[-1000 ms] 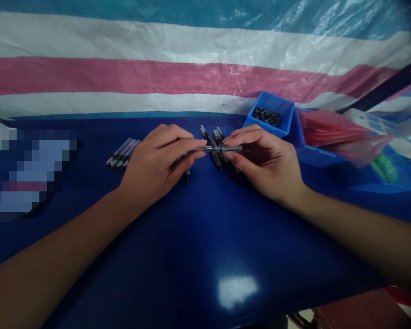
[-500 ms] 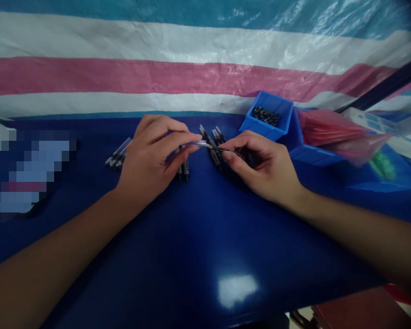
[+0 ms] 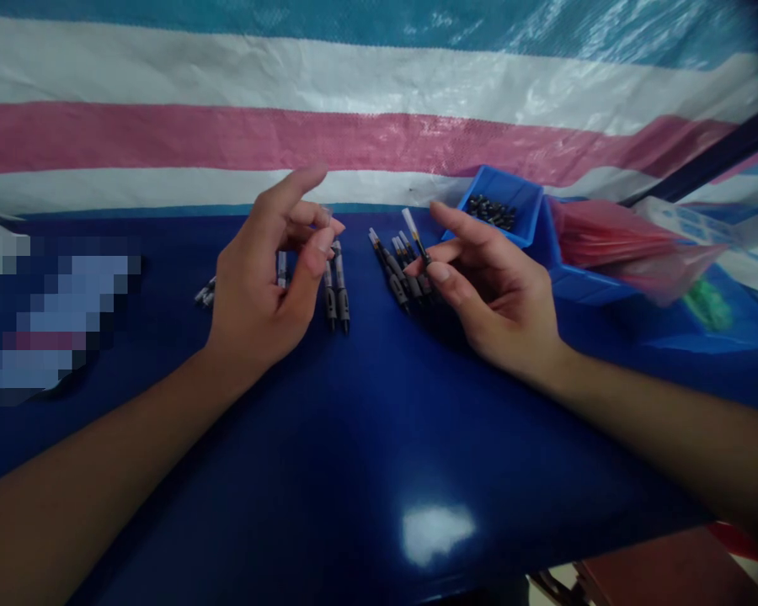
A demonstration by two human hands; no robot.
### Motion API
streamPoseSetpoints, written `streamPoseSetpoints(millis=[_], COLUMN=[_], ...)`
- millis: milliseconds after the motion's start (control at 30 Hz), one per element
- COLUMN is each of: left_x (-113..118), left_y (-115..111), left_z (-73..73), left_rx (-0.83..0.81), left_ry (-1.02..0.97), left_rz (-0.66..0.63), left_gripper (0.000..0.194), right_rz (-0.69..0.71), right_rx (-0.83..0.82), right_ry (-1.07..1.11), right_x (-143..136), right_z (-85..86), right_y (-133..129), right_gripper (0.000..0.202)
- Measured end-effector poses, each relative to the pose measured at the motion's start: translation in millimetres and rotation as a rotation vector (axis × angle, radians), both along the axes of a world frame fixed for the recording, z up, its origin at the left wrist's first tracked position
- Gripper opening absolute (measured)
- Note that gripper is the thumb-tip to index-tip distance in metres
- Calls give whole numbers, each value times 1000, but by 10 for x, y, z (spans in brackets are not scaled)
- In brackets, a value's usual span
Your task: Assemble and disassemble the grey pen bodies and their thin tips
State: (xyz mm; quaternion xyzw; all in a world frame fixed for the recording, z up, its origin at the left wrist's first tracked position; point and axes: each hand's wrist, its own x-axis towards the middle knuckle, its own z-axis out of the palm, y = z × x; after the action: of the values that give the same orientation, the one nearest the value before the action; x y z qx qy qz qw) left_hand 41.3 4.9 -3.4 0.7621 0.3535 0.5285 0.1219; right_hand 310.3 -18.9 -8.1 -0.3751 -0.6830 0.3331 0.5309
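Note:
My right hand (image 3: 493,286) pinches a slim pen part (image 3: 417,236), dark at its lower end with a clear white-tipped top, tilted up to the left. My left hand (image 3: 271,261) is raised with thumb and fingertips together; a small clear piece seems to be between them, too blurred to name. Right beside that hand, two grey and black pens (image 3: 337,295) lie on the blue table. Several similar pen pieces (image 3: 392,273) lie between the hands, partly behind my right fingers. More clear parts (image 3: 205,293) show at the left of my left hand.
At the back right, a blue bin (image 3: 499,206) holds small black parts. Beside it, another blue bin (image 3: 587,290) holds red plastic bags (image 3: 619,244), with a green item (image 3: 707,303) farther right. A blurred-out object (image 3: 56,328) lies at the left. Striped sheeting hangs behind.
My hands have moved apart. The pen part in my right hand has swung from nearly level to upright and tilted, free of my left hand, whose index finger has lifted.

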Motion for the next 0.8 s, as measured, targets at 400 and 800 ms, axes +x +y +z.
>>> streamPoseSetpoints(millis=[400,800], left_x=[26,19], left_y=[49,20], left_z=[-87,-48], left_rx=[-60,-32], left_ry=[-107,-102], left_rz=[-56,-24], left_gripper=[28,29], right_rz=[82,79], right_rx=[-19,-28], right_ry=[42,74], right_x=[-14,-23], right_z=[19,33], right_y=[-4,33], right_gripper=[60,54])
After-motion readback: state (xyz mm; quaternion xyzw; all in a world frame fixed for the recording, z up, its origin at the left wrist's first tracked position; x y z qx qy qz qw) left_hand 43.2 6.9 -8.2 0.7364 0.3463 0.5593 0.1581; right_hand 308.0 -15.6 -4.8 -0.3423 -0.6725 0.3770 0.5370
